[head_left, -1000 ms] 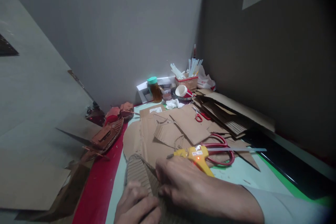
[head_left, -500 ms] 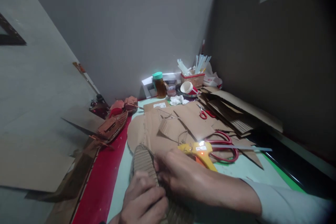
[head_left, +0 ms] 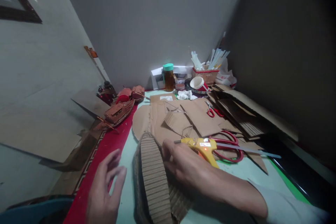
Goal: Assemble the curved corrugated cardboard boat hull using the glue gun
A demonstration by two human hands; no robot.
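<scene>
A long cardboard model shaped like a boat (head_left: 154, 178), with a ribbed strip along its top and a pointed far end, lies in front of me on the pale green table. My right hand (head_left: 187, 164) grips its right side near the far end, fingers curled against the edge; the fingertips are partly hidden. Off to the left, my left hand (head_left: 106, 185) is raised apart from the model, with thumb and fingers spread and nothing in them. A yellow glue gun (head_left: 202, 145) with its light on and a long glue stick in it lies just past my right hand.
Red-handled large scissors (head_left: 229, 155) lie under the glue stick, and small scissors (head_left: 210, 111) farther back. Flat cardboard pieces (head_left: 199, 117) cover the middle. Brown model boats (head_left: 119, 112) stand at left. Behind are a jar (head_left: 168, 80), a paper cup (head_left: 198, 84) and a box of glue sticks (head_left: 206, 76).
My left hand has let go of the boat model's top and moved left, its fingers opening. My right hand stays at the model's right side. The view has shifted slightly.
</scene>
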